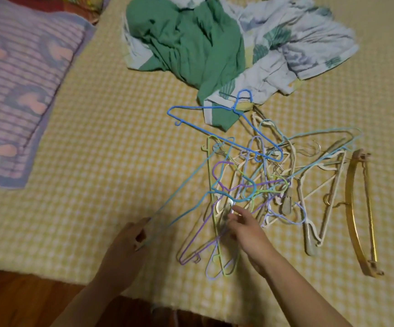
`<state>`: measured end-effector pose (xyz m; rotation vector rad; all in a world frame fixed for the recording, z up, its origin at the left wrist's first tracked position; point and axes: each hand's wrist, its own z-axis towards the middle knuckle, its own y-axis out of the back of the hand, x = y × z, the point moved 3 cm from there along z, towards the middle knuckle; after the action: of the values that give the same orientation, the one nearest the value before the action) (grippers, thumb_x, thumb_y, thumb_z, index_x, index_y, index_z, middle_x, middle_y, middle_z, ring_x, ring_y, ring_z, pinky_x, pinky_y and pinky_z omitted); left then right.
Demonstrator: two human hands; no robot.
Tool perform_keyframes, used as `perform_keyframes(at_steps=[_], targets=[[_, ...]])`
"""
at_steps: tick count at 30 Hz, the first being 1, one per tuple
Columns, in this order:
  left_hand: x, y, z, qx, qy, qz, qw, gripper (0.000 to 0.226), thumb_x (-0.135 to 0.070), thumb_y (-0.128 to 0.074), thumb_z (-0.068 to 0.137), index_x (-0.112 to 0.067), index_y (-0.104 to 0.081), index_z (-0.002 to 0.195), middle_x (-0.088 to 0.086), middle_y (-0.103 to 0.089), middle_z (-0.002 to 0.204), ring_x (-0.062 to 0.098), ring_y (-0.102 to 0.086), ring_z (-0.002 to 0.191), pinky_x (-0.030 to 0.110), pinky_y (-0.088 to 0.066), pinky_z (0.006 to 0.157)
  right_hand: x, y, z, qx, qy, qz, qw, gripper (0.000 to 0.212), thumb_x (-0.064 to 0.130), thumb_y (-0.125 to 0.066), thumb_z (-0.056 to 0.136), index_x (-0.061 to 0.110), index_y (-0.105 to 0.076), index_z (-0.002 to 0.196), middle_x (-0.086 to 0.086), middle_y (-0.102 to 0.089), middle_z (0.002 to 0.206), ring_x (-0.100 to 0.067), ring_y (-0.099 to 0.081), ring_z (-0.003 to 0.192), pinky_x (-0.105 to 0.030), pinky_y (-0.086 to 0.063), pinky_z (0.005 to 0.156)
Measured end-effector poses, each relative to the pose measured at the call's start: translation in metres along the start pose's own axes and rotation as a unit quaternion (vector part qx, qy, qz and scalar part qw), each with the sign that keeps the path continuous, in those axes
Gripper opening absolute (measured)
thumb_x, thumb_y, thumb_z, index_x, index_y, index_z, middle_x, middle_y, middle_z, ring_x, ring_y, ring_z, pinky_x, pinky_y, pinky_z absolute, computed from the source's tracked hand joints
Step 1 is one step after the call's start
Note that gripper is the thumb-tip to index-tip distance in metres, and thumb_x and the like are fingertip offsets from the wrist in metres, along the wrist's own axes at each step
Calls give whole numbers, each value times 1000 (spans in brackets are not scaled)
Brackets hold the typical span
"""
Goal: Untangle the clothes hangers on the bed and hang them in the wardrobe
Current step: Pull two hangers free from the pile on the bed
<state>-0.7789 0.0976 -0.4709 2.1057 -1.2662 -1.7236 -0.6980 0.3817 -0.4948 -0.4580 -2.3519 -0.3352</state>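
Note:
A tangle of several thin wire hangers (257, 182) in blue, purple, green and cream lies on the yellow checked bed (96, 175). My left hand (129, 241) grips the corner of a light blue hanger (186, 182) that stretches up and right into the pile. My right hand (245, 227) pinches into the lower part of the tangle, among purple and green hangers; which wire it holds is unclear. A dark blue hanger (205, 128) lies on top at the back. A yellow wooden hanger (358, 213) lies apart at the right.
A crumpled heap of green and white patterned cloth (214, 48) lies behind the hangers. A purple striped pillow (23, 86) sits at the left. The bed's front edge runs along the bottom, with dark wooden floor (26, 300) below it.

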Motion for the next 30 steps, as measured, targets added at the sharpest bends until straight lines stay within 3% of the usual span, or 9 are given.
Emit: perform_keyframes(at_steps=[3,7,12,15,18,22,24,26,30], targets=[[-7,-7,-5,16,15,-52,998,62,-26,-56,65,-56,-57,120,-13,-52,93,8,-53,79,21,-43,69,-9,-24,1,33,-37,27,998,51,7,-61,91,29,-44,133,5,-62,105,-11,-59,91,-24,-45,81],[-14,-9,-4,43,-19,-59,997,68,-36,-51,61,-74,-47,118,-14,-52,92,3,-52,75,12,-38,67,-6,-46,2,-20,49,61,997,31,7,-55,95,26,-59,120,6,-67,80,-14,-63,80,-37,-49,88],[-24,-14,10,67,-31,13,997,73,-13,-54,63,-27,-58,134,-14,-48,93,7,-52,84,11,-38,75,-2,-49,-17,-62,136,-9,989,15,12,-44,101,9,-58,96,4,-58,57,-19,-58,51,-44,-56,58],[-48,-18,18,70,-63,-4,996,70,-11,-54,64,-20,-56,134,-11,-49,90,2,-51,83,8,-37,76,-4,-46,-30,-87,137,-36,986,24,2,-46,99,11,-56,79,7,-54,47,-14,-54,40,-44,-56,51],[-75,-18,21,77,-22,-104,991,63,-10,-52,64,-24,-61,125,-1,-52,86,0,-48,73,13,-40,71,-9,-42,-33,-100,112,-36,988,29,3,-48,97,17,-56,73,8,-54,48,-17,-56,40,-43,-57,50],[-114,-3,4,70,42,-185,979,32,-18,-53,76,-23,-71,102,4,-42,68,13,-40,62,22,-37,59,-10,-27,-43,-108,78,-24,991,26,3,-47,94,18,-54,74,5,-57,55,-31,-65,51,-37,-50,47],[-132,14,-13,23,83,-174,981,23,-17,-55,93,-28,-69,109,4,-43,64,17,-43,59,30,-41,60,-5,-11,-62,-107,61,23,992,27,0,-44,94,16,-54,74,0,-59,63,-31,-64,55,-33,-49,46],[-140,22,-31,4,123,-191,974,35,-13,-49,101,-33,-55,129,4,-46,65,18,-45,57,34,-44,59,6,8,-89,-103,45,100,989,32,-4,-40,97,16,-55,75,-8,-57,73,-24,-58,58,-27,-46,46],[-164,27,-69,16,163,-236,958,39,-17,-41,105,-42,-50,132,7,-45,81,11,-40,47,26,-41,45,31,52,-157,-100,33,217,971,21,-3,-38,98,7,-56,99,-7,-60,79,-25,-62,63,-32,-51,54]])
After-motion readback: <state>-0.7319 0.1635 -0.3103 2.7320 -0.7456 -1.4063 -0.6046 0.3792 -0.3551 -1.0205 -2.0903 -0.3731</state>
